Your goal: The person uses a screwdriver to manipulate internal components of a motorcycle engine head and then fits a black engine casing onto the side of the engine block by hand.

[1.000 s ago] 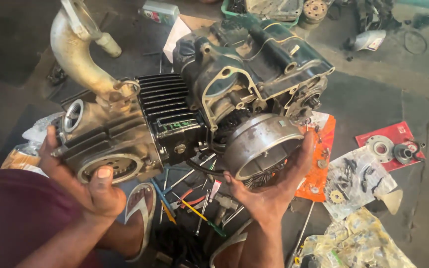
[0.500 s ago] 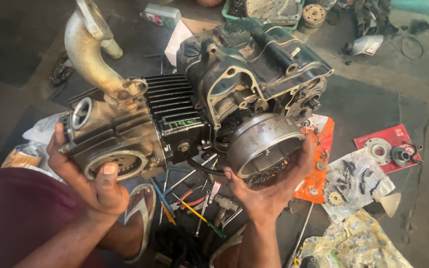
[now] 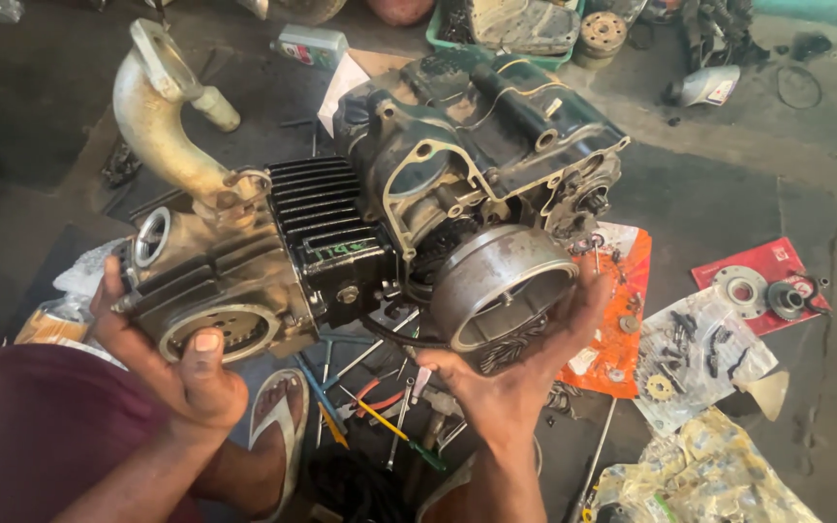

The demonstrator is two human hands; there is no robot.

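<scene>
A dirty motorcycle engine (image 3: 380, 223) is held up off the floor in both hands. My left hand (image 3: 181, 363) grips the silver cylinder head end (image 3: 215, 291), thumb on its round side cover. My right hand (image 3: 515, 373) cups the round steel flywheel (image 3: 501, 286) from below. A curved pale intake pipe (image 3: 162, 121) rises from the head. The black finned cylinder (image 3: 326, 228) sits between head and dark crankcase (image 3: 496, 126).
Loose hand tools and screwdrivers (image 3: 370, 397) lie on the floor under the engine. An orange packet (image 3: 617, 320), a red packet with round parts (image 3: 758, 286), and plastic bags of small parts (image 3: 699, 358) are to the right. A green tray (image 3: 506, 24) stands behind. A sandalled foot (image 3: 278, 412) is below.
The engine has shifted slightly right and up in view. Both hands keep the same grip on it.
</scene>
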